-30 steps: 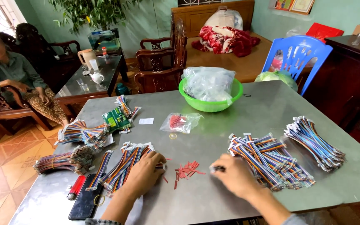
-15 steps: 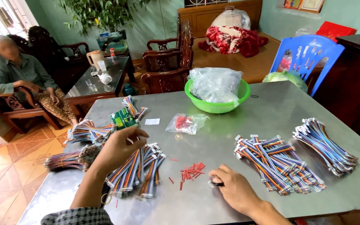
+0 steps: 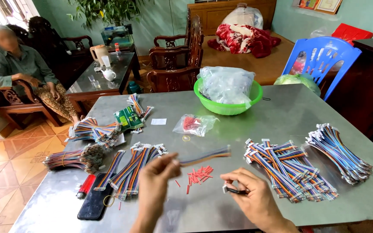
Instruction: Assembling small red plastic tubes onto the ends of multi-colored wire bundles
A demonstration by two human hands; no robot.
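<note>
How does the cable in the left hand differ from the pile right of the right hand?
The cable is a single piece, held up off the table by the left hand; the pile is many pieces lying on the table. The cable points right, nearly level; the pile's pieces lie crisscrossed. Both are multicoloured ribbon cable.

The 2 bare forearms reach up from the lower edge, the left hand (image 3: 158,172) raised with fingers (image 3: 169,160) pinched together, the right hand (image 3: 249,192) lower, palm down, fingers curled in a pinch.
</note>
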